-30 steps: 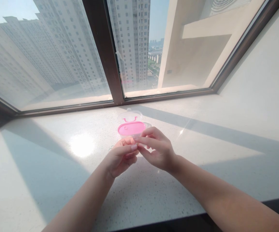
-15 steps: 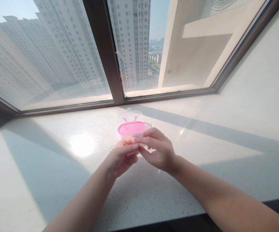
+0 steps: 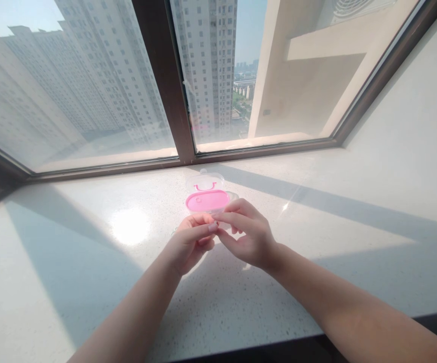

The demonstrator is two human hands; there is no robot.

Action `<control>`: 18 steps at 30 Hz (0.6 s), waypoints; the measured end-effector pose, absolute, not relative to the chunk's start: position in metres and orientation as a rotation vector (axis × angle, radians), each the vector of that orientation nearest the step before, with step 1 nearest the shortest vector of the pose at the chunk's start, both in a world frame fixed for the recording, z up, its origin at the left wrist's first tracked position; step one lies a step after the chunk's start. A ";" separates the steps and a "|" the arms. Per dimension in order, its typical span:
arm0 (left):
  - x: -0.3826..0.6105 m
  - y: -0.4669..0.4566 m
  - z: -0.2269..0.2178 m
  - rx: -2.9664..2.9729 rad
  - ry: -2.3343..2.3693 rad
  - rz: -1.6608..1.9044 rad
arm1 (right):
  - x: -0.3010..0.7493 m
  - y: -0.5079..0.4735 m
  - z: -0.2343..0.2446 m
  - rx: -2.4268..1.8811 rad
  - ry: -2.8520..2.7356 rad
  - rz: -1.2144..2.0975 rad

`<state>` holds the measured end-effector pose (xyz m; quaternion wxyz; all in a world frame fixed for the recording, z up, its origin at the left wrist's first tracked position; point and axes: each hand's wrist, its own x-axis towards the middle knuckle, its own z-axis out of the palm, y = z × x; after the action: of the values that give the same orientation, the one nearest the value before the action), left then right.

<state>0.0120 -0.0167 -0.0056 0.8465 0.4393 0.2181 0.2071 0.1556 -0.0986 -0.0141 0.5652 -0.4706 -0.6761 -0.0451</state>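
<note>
My left hand (image 3: 194,242) and my right hand (image 3: 247,232) meet over the speckled white sill, fingertips touching. Thumb and forefinger of each are pinched together around something tiny that I cannot make out. Just beyond them stands a small box with a pink inside (image 3: 208,200); its front is partly hidden by my fingers. The box's clear lid (image 3: 205,180), with a pink curved handle, stands raised behind it. A thin greenish thing (image 3: 173,231) shows at the left of my left hand, mostly covered.
The pale stone sill (image 3: 218,312) ends at a dark front edge. A brown window frame (image 3: 176,126) and glass panes bound it at the back, and a white wall (image 3: 411,151) rises at the right. Bright sun glare (image 3: 129,226) lies on the left.
Both hands stay pinched together in nearly the same place, with slight finger movement. The left hand now covers more of the greenish thing. The box has not moved.
</note>
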 end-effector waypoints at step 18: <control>0.013 -0.016 -0.006 0.837 0.442 0.433 | 0.158 -0.098 -0.012 -1.106 -1.570 -0.048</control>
<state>0.0129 -0.0163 -0.0059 0.8676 0.3999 0.2110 0.2067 0.1577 -0.0976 -0.0117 0.5730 -0.4720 -0.6697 -0.0206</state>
